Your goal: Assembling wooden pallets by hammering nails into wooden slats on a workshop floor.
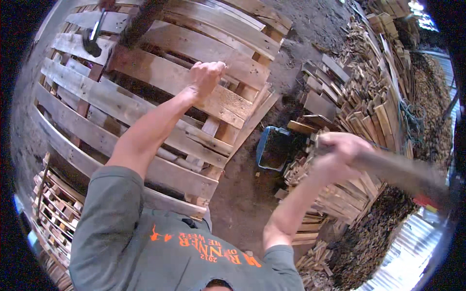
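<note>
- At three o'clock, a blurred tool (403,173) is being gripped in the right hand (342,148), fingers wrapped.
- Near eleven, the left hand (206,77) is being held, fingers curled; any pinching cannot be told; swings are best directed clear.
- Toward ten, the pallet (124,104) is being leaned over.

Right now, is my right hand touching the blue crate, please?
Apart: the head view shows piled wood visible between the right hand and the blue crate.
</note>
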### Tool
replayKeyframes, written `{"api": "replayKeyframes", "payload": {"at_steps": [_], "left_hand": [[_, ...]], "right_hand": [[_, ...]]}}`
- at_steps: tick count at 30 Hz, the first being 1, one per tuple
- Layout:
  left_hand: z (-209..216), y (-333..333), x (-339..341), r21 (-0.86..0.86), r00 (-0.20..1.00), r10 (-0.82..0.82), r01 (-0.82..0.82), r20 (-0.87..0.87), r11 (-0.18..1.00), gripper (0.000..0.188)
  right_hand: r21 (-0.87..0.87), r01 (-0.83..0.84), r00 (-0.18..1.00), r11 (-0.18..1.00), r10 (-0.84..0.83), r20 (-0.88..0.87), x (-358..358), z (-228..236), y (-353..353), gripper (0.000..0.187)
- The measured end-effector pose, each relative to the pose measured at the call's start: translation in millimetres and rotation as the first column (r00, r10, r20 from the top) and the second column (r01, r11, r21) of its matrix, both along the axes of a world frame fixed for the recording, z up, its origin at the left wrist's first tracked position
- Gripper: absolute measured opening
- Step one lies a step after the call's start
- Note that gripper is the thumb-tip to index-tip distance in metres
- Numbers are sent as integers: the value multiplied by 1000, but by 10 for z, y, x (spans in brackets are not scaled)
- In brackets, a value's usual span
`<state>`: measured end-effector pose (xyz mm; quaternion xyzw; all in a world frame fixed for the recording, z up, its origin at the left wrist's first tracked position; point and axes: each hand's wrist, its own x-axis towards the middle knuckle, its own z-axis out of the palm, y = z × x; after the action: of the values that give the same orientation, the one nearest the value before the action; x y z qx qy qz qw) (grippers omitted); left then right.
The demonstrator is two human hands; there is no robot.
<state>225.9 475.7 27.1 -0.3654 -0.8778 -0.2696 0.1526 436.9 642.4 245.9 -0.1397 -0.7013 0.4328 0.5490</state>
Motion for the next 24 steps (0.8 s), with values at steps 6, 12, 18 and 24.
{"api": "replayKeyframes", "payload": {"at_steps": [6,12,18,24], "left_hand": [[21,117,46,57,1000,-15,14,5,998,7],[-74,-42,9,47,996,-82,80,41,996,6],[-35,-47,-6,36,998,-31,29,49,999,5],[-89,112,-81,19,1000,-15,15,8,1000,8]], "right_hand": [[72,264,866,962,-269,422,320,-1680,26,10],[-482,27,566,876,384,729,15,-991,-284,7],[43,-68,998,997,68,1,-212,393,-66,7],[182,21,764,983,-133,631,83,-1172,-224,7]]}}
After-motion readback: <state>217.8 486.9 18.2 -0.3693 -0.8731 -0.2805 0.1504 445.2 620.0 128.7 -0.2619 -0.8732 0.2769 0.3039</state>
